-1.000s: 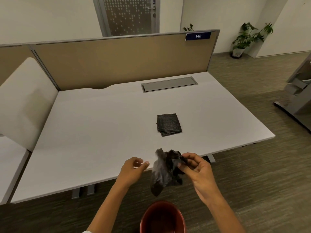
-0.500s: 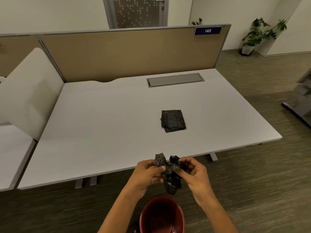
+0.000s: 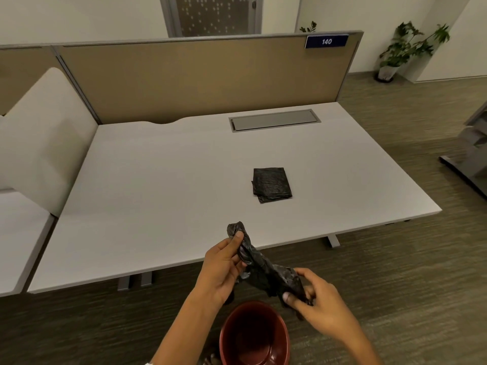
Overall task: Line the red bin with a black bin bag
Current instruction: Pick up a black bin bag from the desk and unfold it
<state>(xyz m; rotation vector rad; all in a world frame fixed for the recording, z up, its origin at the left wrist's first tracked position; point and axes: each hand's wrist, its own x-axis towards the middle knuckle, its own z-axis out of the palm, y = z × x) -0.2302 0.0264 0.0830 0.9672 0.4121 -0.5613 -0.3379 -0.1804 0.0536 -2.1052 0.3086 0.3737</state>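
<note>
A crumpled black bin bag (image 3: 263,264) stretches between both hands in front of the desk edge. My left hand (image 3: 222,270) pinches its upper end, thumb on top. My right hand (image 3: 319,304) grips its lower end, lower and to the right. The red bin (image 3: 254,335) stands on the floor directly below the hands, round, open and with nothing visible inside. A folded stack of black bin bags (image 3: 271,184) lies on the white desk (image 3: 158,193), beyond the hands.
A tan partition (image 3: 200,75) closes off the desk's far side, and a grey cable flap (image 3: 274,119) is set into the top. A white side panel (image 3: 44,133) stands at left. A potted plant (image 3: 405,51) and grey furniture (image 3: 471,154) are on the right.
My hands have drawn apart, pulling the bunched bag out into a diagonal strip. The left rose slightly and the right dropped down and to the right.
</note>
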